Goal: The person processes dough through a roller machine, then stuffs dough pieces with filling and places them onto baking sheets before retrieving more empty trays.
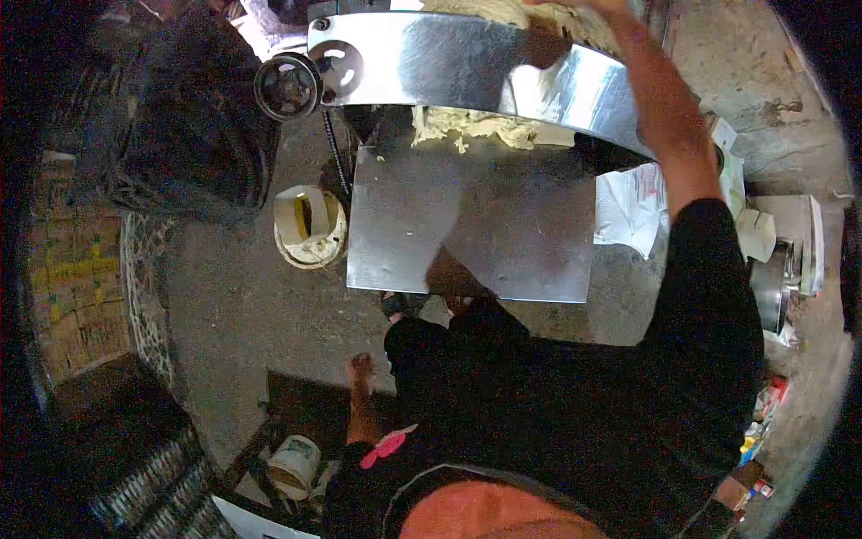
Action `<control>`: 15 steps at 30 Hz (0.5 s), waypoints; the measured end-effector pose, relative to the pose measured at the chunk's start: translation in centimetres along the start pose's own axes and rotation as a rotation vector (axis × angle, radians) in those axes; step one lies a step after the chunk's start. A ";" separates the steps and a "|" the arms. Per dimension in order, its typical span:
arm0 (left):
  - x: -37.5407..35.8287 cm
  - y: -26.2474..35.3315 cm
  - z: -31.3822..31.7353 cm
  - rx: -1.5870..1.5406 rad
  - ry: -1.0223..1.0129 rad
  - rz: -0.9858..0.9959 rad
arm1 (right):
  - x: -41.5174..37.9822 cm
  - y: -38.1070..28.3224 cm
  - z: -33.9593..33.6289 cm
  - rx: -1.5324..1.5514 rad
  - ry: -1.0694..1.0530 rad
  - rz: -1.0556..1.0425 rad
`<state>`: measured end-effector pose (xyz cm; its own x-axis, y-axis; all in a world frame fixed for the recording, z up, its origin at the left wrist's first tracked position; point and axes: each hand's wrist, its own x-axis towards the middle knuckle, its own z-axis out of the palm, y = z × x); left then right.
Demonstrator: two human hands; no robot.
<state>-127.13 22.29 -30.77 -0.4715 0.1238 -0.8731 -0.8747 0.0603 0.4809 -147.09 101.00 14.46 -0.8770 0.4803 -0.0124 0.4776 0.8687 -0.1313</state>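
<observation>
My right arm stretches over a curved shiny metal guard (449,63). At its end, my right hand (597,7) lies at the top edge of the view beside pale dough (476,9); its fingers are cut off or blurred. More ragged dough (476,128) hangs below the guard, above a flat metal tray (467,216). Small crumbs lie on the tray. Low on the left, my left hand (360,366) hangs beside my body, small in view, its fingers loosely apart with nothing visible in them.
A black handwheel (287,86) is at the guard's left end. A whitish bucket (310,247) stands left of the tray, another bucket (294,463) lower left. White bags (628,211) lie right of the tray. A metal pot (769,287) sits at the right.
</observation>
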 end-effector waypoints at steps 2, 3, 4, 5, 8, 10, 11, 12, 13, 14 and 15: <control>-1.5 -0.8 0.5 0.056 0.028 -0.061 | 0.1 -0.1 2.3 -0.078 0.264 -0.050; -2.2 -1.3 1.1 0.100 0.036 -0.069 | 1.0 0.6 3.1 -0.080 0.263 -0.047; -2.9 -1.3 1.8 0.169 0.043 -0.049 | 2.5 2.1 4.7 -0.040 0.315 -0.085; -3.0 -1.2 2.4 0.263 0.049 0.023 | 2.9 3.2 5.6 0.000 0.363 -0.118; -1.9 -0.3 5.5 0.541 0.059 0.272 | -2.0 -2.4 5.0 0.025 0.450 0.065; -0.5 1.4 8.7 0.185 -0.035 0.917 | 2.6 5.4 13.2 0.214 0.691 -0.323; -0.3 4.0 11.1 0.189 -0.077 0.932 | -0.5 4.0 11.4 0.075 0.698 -0.311; -2.1 8.5 14.3 0.284 -0.008 0.982 | -5.2 0.6 10.0 -0.066 0.698 -0.289; -2.3 12.6 17.1 0.293 -0.032 1.044 | -9.6 -0.1 9.9 0.078 0.566 -0.277; -2.5 16.7 19.9 0.301 -0.057 1.106 | -13.9 -0.8 9.7 0.225 0.440 -0.247; -2.2 20.9 22.0 0.230 -0.170 1.160 | -18.3 -1.4 9.6 0.360 0.324 -0.199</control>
<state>-141.92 45.07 -17.07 -0.9309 0.3499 0.1051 0.1121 -0.0004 0.9937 -132.19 89.79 5.33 -0.8606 0.3723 0.3476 0.2047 0.8777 -0.4333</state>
